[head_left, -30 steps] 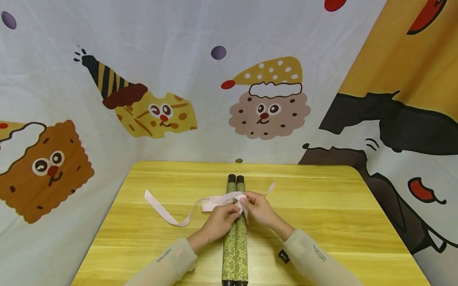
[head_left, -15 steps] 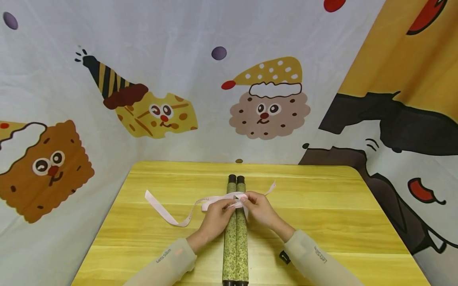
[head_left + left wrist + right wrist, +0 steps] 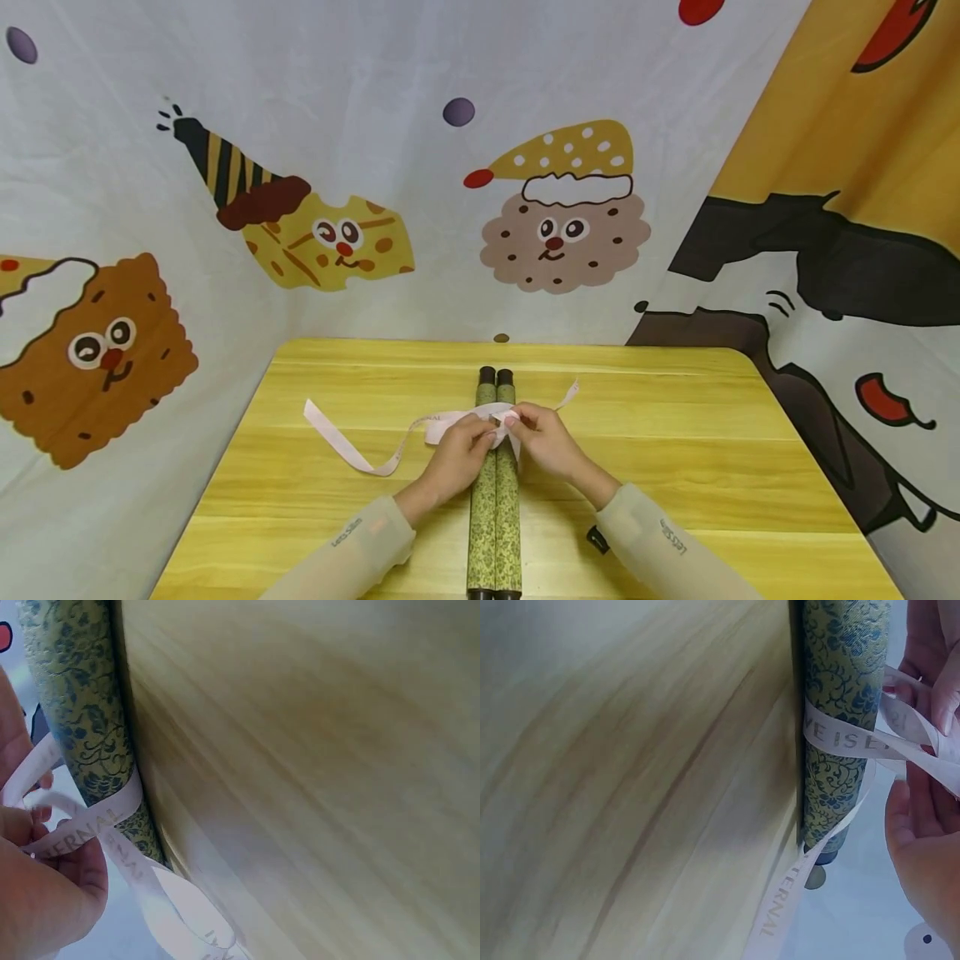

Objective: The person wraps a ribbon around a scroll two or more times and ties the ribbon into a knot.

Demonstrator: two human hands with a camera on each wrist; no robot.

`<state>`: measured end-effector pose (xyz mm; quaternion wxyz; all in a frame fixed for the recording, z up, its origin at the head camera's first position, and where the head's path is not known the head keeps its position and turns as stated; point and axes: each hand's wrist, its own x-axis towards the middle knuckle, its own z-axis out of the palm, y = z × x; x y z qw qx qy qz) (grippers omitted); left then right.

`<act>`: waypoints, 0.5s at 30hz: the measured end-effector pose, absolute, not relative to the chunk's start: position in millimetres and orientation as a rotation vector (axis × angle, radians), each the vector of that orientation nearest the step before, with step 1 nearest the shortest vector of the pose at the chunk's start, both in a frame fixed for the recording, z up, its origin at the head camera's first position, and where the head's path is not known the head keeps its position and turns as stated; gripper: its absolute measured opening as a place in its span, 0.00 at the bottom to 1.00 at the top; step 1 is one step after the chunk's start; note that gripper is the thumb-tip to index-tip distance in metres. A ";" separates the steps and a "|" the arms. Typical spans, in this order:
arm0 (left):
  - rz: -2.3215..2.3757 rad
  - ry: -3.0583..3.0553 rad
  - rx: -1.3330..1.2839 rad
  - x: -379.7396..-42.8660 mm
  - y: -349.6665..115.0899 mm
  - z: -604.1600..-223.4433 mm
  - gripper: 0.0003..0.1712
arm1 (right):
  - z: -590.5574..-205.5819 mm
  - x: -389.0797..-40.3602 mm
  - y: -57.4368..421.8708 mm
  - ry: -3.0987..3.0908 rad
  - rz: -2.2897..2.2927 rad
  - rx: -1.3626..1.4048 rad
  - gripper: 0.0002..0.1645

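Note:
Two long rolled scrolls in green floral cloth with black end knobs lie side by side on the table. A pale pink ribbon with printed letters goes around both near their far part; the right wrist view shows its band against the cloth. My left hand pinches the ribbon above the scrolls between thumb and fingers. From the other side, my right hand pinches a looped part of it. Fingers hide much of the crossing, so I cannot tell how the strands pass there.
The loose ribbon tail curls across the wooden table to the left, and a shorter end points right. A small black tag-like piece is beside the right sleeve. A cartoon-printed cloth hangs behind the table.
My left hand has shifted slightly forward along the scrolls, and the ribbon loop between the fingers has changed shape. My right hand stays nearly in place, and the scrolls have barely moved.

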<state>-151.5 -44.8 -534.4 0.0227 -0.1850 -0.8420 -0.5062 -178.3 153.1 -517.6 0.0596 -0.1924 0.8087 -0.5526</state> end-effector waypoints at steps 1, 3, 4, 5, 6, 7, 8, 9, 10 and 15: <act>-1.573 -2.610 -0.579 -151.6 -44.7 -533.8 0.09 | -517.6 -178.5 153.1 2.430 -1.693 -0.583 0.09; -1.574 -2.613 -0.582 -151.5 -44.6 -532.7 0.08 | -518.0 -178.7 153.3 2.396 -1.731 -0.581 0.09; -1.584 -2.614 -0.578 -151.5 -44.7 -532.0 0.08 | -518.3 -178.8 153.3 2.382 -1.749 -0.578 0.09; -1.597 -2.617 -0.572 -151.4 -44.8 -531.6 0.07 | -518.6 -178.9 153.5 2.373 -1.762 -0.571 0.09; -1.614 -2.620 -0.563 -151.1 -45.0 -531.1 0.07 | -518.4 -178.9 153.5 2.367 -1.772 -0.561 0.09; -1.639 -2.624 -0.552 -150.7 -45.3 -530.8 0.06 | -518.4 -178.9 153.6 2.362 -1.780 -0.553 0.09; -1.665 -2.627 -0.544 -150.4 -45.7 -530.5 0.05 | -518.3 -178.8 153.7 2.357 -1.786 -0.547 0.09; -1.693 -2.626 -0.538 -150.2 -46.0 -530.4 0.04 | -518.5 -179.0 153.8 2.352 -1.787 -0.542 0.09; -1.721 -2.623 -0.532 -150.0 -46.2 -530.2 0.03 | -518.4 -179.0 153.8 2.348 -1.784 -0.538 0.09; -1.784 -2.580 -0.504 -149.0 -45.9 -530.6 0.04 | -518.2 -178.8 154.5 2.317 -1.755 -0.522 0.11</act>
